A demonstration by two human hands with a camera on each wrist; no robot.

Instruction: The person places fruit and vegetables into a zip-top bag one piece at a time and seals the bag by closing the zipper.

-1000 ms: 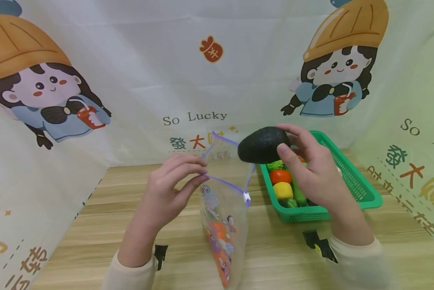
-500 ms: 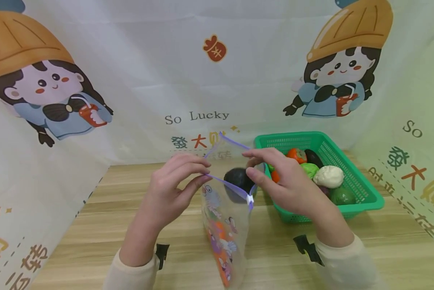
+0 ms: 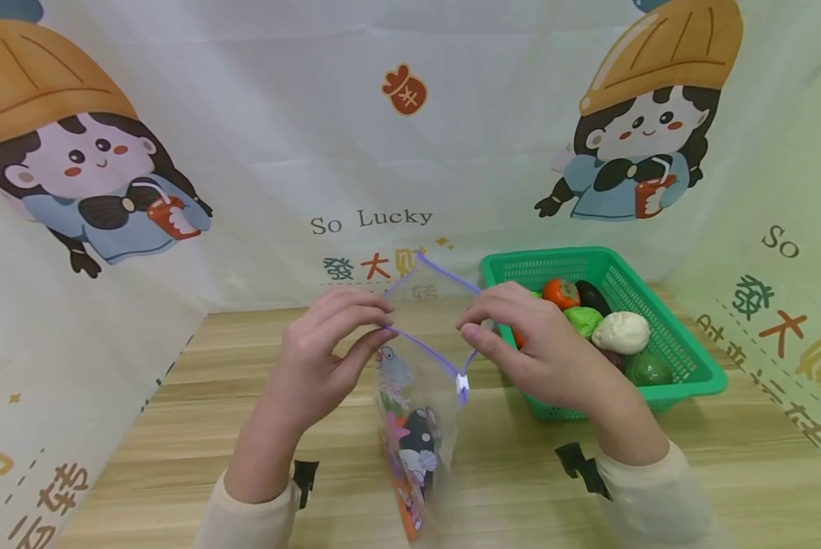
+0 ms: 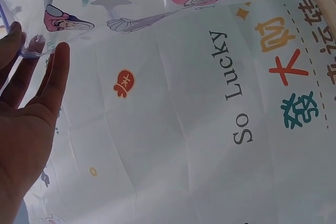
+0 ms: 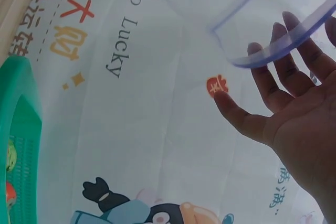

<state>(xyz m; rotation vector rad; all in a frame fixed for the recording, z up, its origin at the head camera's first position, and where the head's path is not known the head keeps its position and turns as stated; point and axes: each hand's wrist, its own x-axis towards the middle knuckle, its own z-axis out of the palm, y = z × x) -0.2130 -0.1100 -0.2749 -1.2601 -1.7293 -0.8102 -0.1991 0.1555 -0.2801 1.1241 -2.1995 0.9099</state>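
A clear zip bag (image 3: pixel 386 381) with purple edging, a white slider (image 3: pixel 462 383) and printed cartoon figures stands with its mouth spread. My left hand (image 3: pixel 331 358) pinches the left side of its rim between thumb and fingers. Inside, low down, the dark avocado (image 3: pixel 420 431) shows through the plastic, partly hidden by the prints. Something orange (image 3: pixel 405 507) lies at the bag's bottom. At the right side of the mouth is my right hand (image 3: pixel 543 351), thumb and fingers apart with nothing between them. In the right wrist view its fingers (image 5: pixel 283 72) overlap the purple rim.
A green plastic basket (image 3: pixel 708 377) stands at the right, holding a persimmon (image 3: pixel 561 293), a white cauliflower-like piece (image 3: pixel 621 333), a green round piece (image 3: pixel 649 370) and other produce. Printed cloth (image 3: pixel 259 183) hangs behind the wooden table (image 3: pixel 218 381).
The right hand has carried the avocado left over the bag's mouth and let go. The avocado has dropped to the lower part of the bag. The left hand has kept its pinch.
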